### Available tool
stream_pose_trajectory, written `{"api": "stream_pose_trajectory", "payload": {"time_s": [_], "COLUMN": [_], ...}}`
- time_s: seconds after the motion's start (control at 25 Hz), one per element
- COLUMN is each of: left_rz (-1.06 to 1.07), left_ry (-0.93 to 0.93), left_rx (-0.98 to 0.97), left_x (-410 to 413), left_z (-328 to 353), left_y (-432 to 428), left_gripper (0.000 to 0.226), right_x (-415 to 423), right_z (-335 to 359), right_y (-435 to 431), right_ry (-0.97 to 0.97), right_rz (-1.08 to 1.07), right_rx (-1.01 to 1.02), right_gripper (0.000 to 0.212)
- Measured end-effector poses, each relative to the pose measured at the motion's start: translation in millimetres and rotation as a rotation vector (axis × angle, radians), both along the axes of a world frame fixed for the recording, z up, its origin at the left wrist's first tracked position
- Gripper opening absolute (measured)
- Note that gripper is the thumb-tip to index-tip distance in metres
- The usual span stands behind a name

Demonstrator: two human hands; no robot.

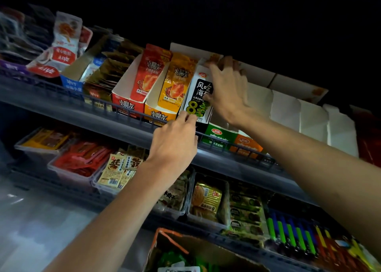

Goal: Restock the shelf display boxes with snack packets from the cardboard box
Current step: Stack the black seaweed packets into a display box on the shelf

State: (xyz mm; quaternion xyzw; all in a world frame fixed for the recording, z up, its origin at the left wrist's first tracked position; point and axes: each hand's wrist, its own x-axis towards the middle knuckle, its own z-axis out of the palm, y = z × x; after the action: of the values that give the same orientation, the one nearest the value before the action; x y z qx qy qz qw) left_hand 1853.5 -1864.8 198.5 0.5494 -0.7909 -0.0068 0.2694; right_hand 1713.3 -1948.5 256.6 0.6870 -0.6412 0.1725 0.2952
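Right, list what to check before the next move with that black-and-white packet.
1. Right hand grips the packet at its top: ok.
2. Left hand holds the packet's lower corner: ok.
3. Packet lined up over the green box: ok.
4. Packet seated fully down in the green box: cannot tell, its foot is hidden by the left hand.
5. Room behind the packet in that box: cannot tell, the right hand covers it.
6. Cardboard box has green packets left: ok.
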Motion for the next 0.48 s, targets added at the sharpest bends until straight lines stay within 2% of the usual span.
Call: {"api": "stream_pose_trajectory", "payload": {"time_s": [0.24, 0.36, 0.48], "left_rz": [-0.014, -0.013, -0.018], "left_ry": [0.006, 0.064, 0.123], "left_rx": [0.003, -0.056, -0.106], "left_x": [0.4, -0.8, 1.6], "left_z": [-0.8, 2.9, 6.1], "left_y": [3.0, 11.8, 21.8], "left_gripper": [0.047, 0.039, 0.029], "right_x": [-3.3, -11.4, -22.5], "right_z": [3.2, -0.2, -11.3], "right_y": [18.9, 47.8, 94.6], "right_ry": [-0.147, -0.267, -0.429], "right_rz": [0.062, 0.215, 0.367], "right_rx": [0.011, 0.008, 0.12], "right_gripper": [0.067, 0.041, 0.015]}}
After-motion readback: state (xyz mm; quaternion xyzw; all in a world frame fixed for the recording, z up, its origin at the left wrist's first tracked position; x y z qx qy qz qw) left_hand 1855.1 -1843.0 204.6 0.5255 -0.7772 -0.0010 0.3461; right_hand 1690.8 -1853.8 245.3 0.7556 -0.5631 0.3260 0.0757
